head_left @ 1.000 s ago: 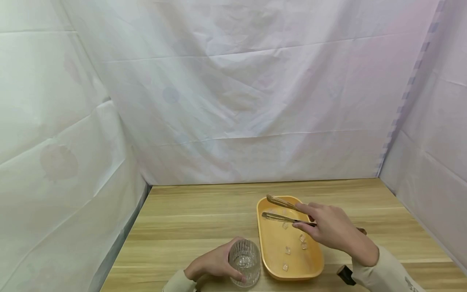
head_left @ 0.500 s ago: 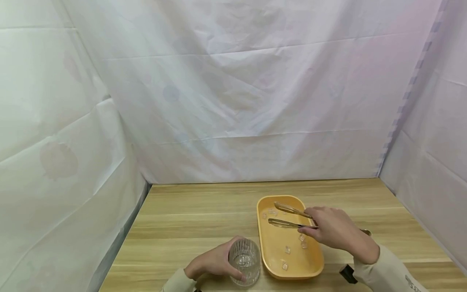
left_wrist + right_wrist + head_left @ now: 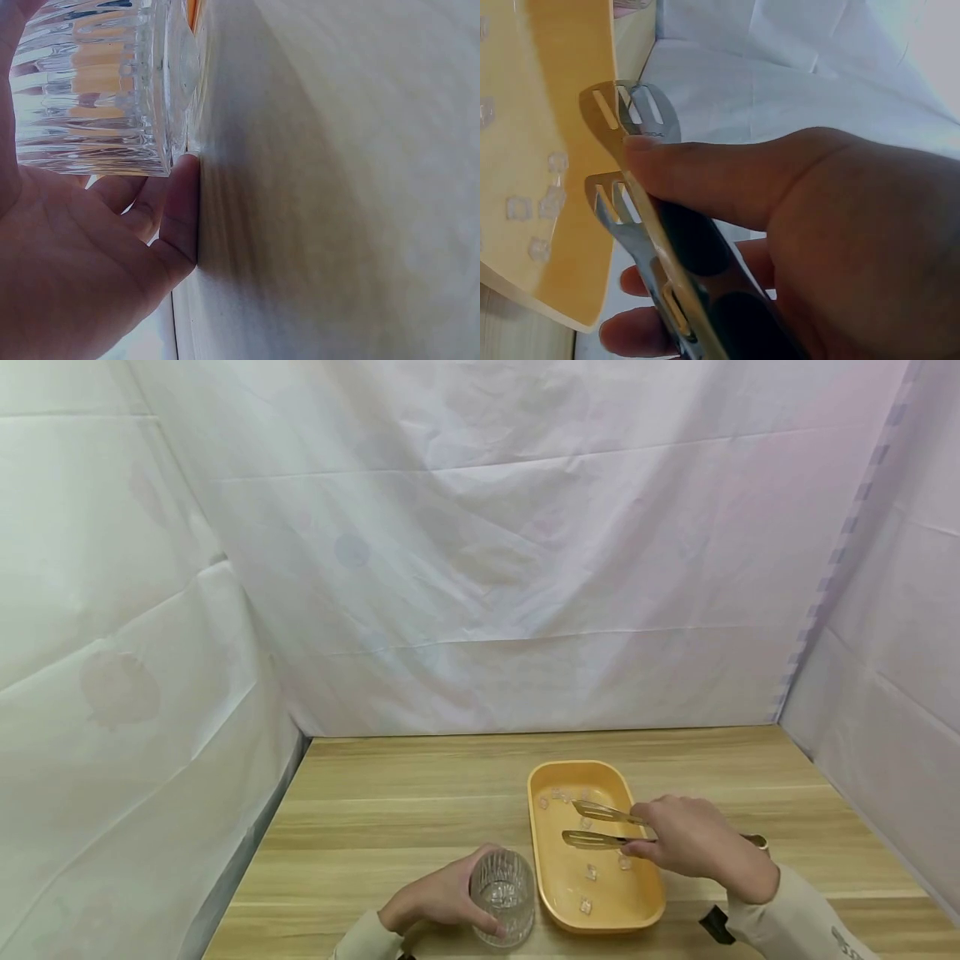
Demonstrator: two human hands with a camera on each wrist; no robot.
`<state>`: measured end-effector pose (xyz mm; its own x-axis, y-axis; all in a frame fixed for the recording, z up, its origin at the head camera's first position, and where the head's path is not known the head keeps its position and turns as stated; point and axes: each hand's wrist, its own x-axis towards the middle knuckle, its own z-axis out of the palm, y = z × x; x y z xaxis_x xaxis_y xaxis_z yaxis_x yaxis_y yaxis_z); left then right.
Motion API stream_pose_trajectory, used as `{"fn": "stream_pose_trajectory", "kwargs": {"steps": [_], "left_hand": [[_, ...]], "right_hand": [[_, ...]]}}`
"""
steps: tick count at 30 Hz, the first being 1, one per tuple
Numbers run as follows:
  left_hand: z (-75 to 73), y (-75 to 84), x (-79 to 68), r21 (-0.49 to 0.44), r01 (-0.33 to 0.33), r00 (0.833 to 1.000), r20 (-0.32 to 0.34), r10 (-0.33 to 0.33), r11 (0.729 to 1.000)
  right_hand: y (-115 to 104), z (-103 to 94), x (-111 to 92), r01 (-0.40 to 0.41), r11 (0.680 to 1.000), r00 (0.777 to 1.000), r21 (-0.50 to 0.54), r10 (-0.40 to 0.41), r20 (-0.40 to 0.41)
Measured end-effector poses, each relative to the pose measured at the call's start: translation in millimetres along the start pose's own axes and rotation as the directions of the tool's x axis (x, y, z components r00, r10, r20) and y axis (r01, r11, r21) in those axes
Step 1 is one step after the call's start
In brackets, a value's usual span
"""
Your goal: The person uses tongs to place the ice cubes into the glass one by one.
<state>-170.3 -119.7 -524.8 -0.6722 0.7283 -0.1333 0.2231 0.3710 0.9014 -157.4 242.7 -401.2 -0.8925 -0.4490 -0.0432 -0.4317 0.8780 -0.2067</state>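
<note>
A: Starting on your left, white cloth (image 3: 142, 610) hangs beyond the edge of the wooden tabletop (image 3: 390, 802). What does your first grip have?

B: The ribbed glass (image 3: 504, 893). Your left hand (image 3: 447, 892) curls round it, thumb on the near side, fingers reaching to the far side, spread about as wide as the glass itself. (In the left wrist view, your lowest finger lies right down by the tabletop.)

A: And where does your glass stand?

B: Upright on the tabletop, just left of the yellow tray (image 3: 558, 885). Whether its wall touches the tray, you cannot tell from here.

A: Next along, what lies in your tray?

B: Small clear cubes (image 3: 586, 906), scattered over its floor: several close together toward the far left corner, others toward the near end.

A: Over those cubes?

B: Your metal tongs (image 3: 613, 842), both slotted ends above the tray, standing apart and pointing left. Your right hand (image 3: 690, 837) has them in its grip from the tray's right side, thumb along one arm, fingertips at the other, the pinch loose enough to leave a gap between the arms. Their bent end juts out past your hand.

A: Farthest right?

B: Your pale right sleeve (image 3: 795, 914), with a black object (image 3: 717, 924) just beside its cuff.
</note>
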Motion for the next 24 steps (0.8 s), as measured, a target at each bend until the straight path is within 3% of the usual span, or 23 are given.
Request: {"fn": "stream_pose_trajectory", "kwargs": {"steps": [9, 24], "left_hand": [[-0.7, 1.8, 0.2, -0.010, 0.010, 1.000, 0.011, -0.010, 1.000], [-1.0, 3.1, 0.2, -0.003, 0.011, 1.000, 0.014, -0.011, 1.000]], "right_hand": [[-3.0, 6.3, -0.4, -0.054, 0.998, 0.994, -0.013, 0.055, 0.098], [-10.3, 13.5, -0.6, -0.064, 0.996, 0.991, -0.059, 0.071, 0.117]]}}
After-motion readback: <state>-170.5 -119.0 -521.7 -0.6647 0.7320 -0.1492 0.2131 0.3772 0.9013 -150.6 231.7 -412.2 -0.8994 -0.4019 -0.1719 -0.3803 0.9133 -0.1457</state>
